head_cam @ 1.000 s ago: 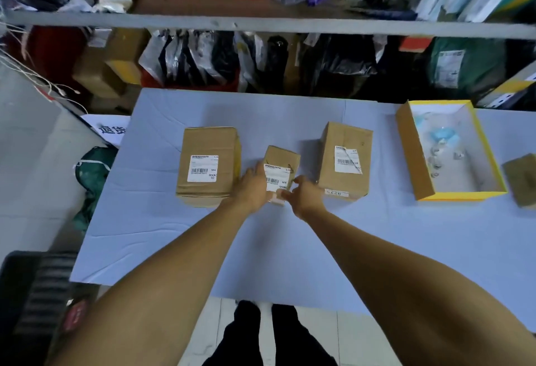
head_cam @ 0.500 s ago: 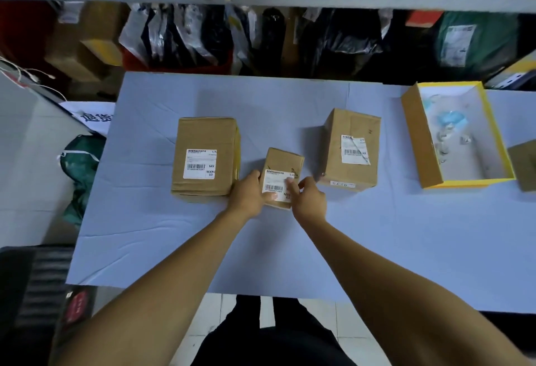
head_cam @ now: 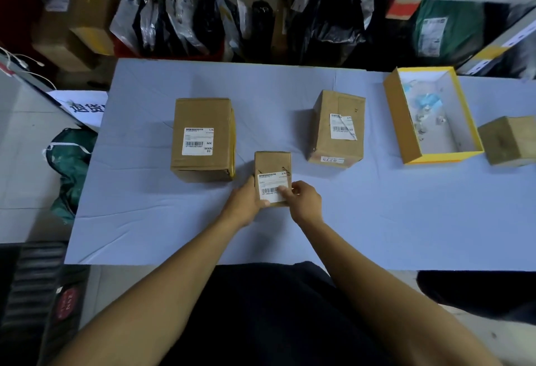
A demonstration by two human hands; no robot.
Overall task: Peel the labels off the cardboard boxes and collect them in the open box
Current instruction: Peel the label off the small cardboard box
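A small cardboard box stands mid-table with a white barcode label on its top face. My left hand grips the box's left side. My right hand rests its fingertips on the label's lower right corner. A larger box with a label stands to the left. Another box to the right carries a partly lifted label. The open yellow box at the right holds peeled scraps.
A bare cardboard box sits at the far right edge. The table is covered in pale blue cloth. Shelves with black bagged parcels stand behind it. A green bag lies on the floor at the left.
The small box has come nearer to me, held by my left hand. My right fingers have moved onto the label's lower right corner. The camera has tilted downward.
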